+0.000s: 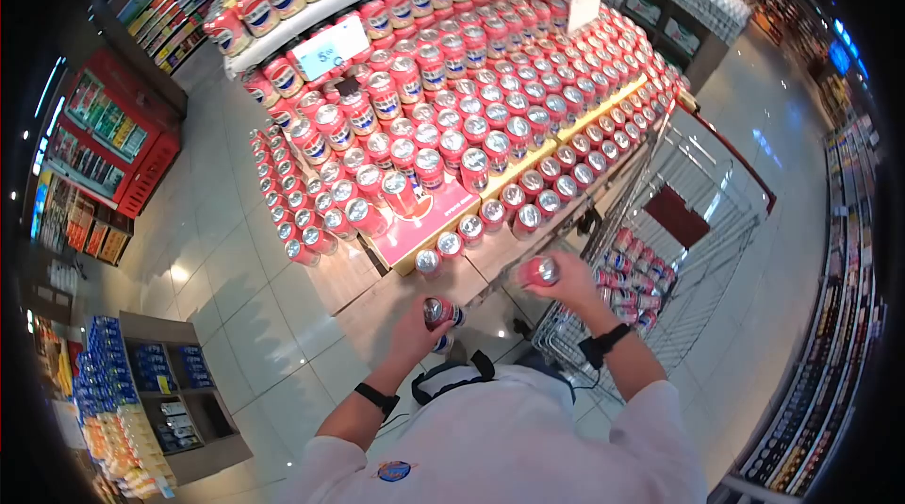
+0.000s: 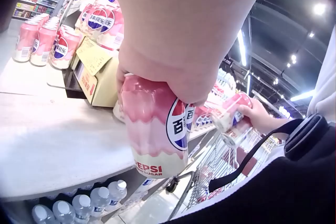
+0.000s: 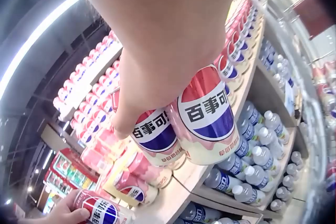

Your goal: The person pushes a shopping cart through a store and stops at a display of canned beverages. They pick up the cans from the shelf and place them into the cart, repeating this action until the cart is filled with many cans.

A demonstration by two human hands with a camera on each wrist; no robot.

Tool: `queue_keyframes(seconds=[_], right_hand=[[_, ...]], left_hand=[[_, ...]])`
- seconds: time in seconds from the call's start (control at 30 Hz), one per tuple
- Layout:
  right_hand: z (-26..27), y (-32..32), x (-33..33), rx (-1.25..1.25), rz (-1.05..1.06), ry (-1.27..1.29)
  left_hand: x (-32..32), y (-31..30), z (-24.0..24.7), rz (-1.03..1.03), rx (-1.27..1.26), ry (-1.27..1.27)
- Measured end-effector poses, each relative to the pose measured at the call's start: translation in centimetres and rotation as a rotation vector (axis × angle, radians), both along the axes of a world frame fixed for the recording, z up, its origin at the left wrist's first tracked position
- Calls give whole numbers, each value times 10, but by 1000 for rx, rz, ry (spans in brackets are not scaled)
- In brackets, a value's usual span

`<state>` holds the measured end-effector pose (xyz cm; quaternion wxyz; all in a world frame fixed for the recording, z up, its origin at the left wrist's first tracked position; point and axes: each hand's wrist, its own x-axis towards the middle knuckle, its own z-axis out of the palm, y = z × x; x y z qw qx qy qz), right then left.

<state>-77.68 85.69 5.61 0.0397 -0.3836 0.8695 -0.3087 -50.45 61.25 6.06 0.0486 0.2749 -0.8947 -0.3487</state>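
Display edge [image 1: 361,295], hands [image 1: 407,338] gripping cans [image 1: 437,312], open floor [image 1: 215,264] left

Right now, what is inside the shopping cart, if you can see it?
Pink cans lie together inside the shopping cart. What is beneath the top cans is covered by them, and the right arm hides part of the near side.

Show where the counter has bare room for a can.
Free: the bare wooden counter, bordered by standing Pepsi cans at the back, the cardboard carton on the right, and the front edge above the water bottles. Crowded: along the carton's front, lined with Pepsi cans, and the part of the shopping cart where cans are piled.
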Motion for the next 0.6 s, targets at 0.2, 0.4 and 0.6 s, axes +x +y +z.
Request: queue_keyframes(seconds=[0.2, 0.4, 0.6], right_hand=[[34, 140, 3, 183, -441, -178], [-13, 271, 7, 449, -711, -125], [-80, 306, 6, 595, -647, -401]], left_hand=[[-26, 14, 3, -66, 61, -26], [-60, 43, 11, -145, 193, -35], [-101, 77, 19, -269, 192, -110]])
